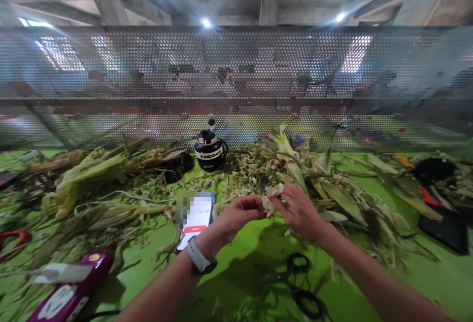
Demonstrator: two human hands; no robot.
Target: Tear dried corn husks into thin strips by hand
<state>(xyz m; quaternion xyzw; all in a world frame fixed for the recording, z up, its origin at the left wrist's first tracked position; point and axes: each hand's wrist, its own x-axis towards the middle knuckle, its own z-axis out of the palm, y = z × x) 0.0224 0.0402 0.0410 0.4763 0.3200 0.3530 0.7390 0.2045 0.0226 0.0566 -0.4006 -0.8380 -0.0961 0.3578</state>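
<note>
A small pale strip of corn husk (271, 203), folded or bunched, is pinched between my two hands above the green table. My left hand (238, 216), with a watch (199, 255) at its wrist, grips the lower left side with thumb and fingertips. From the right, my right hand (297, 211) has its fingers closed on the upper part; the fingertips are partly hidden. Below the hands lie black-handled scissors (289, 280). A lit phone (199, 216) rests beside my left forearm. Loose husks (343, 198) are heaped just beyond my right hand.
A black bottle (209, 153) stands at the back by a perforated metal screen (236, 65); people show dimly behind it. More husks (88, 169) cover the left. A purple device (74, 287) with a cable lies front left, a black tablet-like object (445, 228) at right.
</note>
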